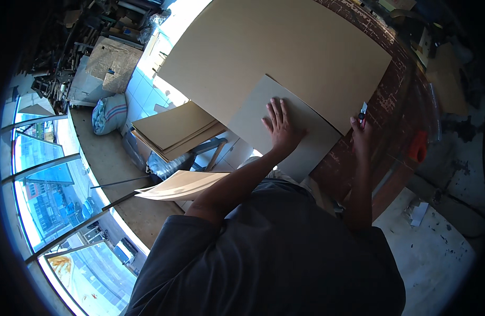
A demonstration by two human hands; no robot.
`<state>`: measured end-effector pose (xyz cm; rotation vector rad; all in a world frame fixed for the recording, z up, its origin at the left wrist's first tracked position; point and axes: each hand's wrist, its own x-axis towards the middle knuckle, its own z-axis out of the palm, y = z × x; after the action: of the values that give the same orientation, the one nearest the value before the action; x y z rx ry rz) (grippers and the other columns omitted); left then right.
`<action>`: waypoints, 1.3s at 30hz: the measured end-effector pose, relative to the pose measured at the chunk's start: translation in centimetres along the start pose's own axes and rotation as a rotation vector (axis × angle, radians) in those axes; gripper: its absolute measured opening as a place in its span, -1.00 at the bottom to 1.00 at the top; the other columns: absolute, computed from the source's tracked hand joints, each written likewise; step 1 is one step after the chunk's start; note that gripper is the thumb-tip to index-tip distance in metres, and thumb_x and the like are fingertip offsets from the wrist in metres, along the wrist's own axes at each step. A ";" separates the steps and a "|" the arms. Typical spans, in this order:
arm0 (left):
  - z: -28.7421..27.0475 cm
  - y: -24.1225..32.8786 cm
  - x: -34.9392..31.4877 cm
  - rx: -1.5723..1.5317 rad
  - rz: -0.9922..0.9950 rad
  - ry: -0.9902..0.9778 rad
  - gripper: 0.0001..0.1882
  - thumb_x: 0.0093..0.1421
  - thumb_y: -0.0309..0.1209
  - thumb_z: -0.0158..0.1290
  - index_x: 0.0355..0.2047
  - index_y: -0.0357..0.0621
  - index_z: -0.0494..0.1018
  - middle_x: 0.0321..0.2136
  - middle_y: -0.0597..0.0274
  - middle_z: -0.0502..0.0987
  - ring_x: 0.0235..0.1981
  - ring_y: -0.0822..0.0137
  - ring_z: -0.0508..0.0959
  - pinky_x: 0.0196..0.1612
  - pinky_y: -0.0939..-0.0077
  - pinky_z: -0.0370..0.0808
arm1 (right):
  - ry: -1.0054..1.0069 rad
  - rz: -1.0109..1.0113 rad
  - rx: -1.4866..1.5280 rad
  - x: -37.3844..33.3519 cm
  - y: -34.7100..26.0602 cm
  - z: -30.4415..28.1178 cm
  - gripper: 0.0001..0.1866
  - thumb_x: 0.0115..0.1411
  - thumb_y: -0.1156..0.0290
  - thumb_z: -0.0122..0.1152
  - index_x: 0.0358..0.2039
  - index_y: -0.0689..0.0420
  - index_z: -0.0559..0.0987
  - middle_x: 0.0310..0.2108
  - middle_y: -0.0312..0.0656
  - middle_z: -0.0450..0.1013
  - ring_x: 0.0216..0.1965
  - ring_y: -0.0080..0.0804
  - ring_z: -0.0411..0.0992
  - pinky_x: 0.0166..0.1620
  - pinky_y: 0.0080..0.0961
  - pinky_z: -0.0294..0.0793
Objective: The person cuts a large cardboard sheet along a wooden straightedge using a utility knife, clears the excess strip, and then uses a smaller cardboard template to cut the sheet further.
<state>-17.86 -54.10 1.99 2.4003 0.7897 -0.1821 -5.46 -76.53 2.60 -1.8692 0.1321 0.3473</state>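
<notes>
My left hand (281, 128) lies flat with its fingers spread on a smaller greyish board (311, 139). This board rests over the near edge of a large brown cardboard sheet (274, 39), which covers much of the table. At the right, my right hand (361, 136) is closed around a utility knife (363, 117) with a red and black handle. The blade points up and away from me, beside the right edge of the large sheet. A dark gap shows along the smaller board's right edge.
The worn red-brown tabletop (387, 97) shows at the right. Stacked brown boards (174, 129) stand at the left, with pale curved sheets (182, 185) nearer me. A red-orange object (419, 146) lies at the right. A striped sack (109, 114) sits by the windows (52, 184).
</notes>
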 end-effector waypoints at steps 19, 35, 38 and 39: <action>-5.4 -10.4 -1.1 0.052 0.098 0.269 -0.36 0.12 -0.31 0.24 0.19 -0.16 0.28 0.02 -0.07 0.42 0.05 -0.09 0.41 0.17 0.06 0.33 | 0.130 0.007 -0.414 -12.6 6.7 -4.7 -0.69 0.30 0.19 0.26 -0.18 0.20 0.51 -0.31 -0.18 0.48 -0.24 -0.36 0.46 -0.10 -0.38 0.42; -5.8 -13.9 2.0 -0.279 0.148 0.069 -0.60 0.12 -0.27 0.24 -0.08 -0.14 0.43 -0.17 -0.01 0.50 -0.04 -0.08 0.47 0.05 0.05 0.43 | 0.263 0.028 -0.471 -13.1 3.0 0.1 -0.60 0.24 0.25 0.29 -0.06 0.30 0.52 -0.13 0.06 0.56 -0.11 -0.05 0.56 -0.03 -0.21 0.47; -7.8 -15.8 3.9 -0.231 0.218 0.215 -0.63 0.13 -0.30 0.23 -0.10 -0.15 0.44 -0.20 -0.02 0.51 -0.09 -0.09 0.47 0.01 0.04 0.44 | 0.164 -0.017 -0.664 -11.9 -0.6 4.0 -0.66 0.24 0.32 0.29 -0.08 0.29 0.51 -0.22 -0.06 0.52 -0.16 -0.18 0.52 -0.04 -0.30 0.48; -8.6 -16.3 4.9 -0.245 0.213 0.211 -0.63 0.13 -0.30 0.23 -0.10 -0.15 0.44 -0.20 -0.02 0.51 -0.09 -0.09 0.47 0.01 0.04 0.44 | 0.204 -0.052 -0.562 -11.3 0.4 5.6 -0.67 0.24 0.33 0.29 -0.09 0.29 0.51 -0.22 -0.07 0.53 -0.16 -0.22 0.51 -0.04 -0.30 0.47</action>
<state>-23.76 -36.14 -0.72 2.2705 0.6028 0.2438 -17.26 -72.34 4.11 -2.4591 0.1315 0.1633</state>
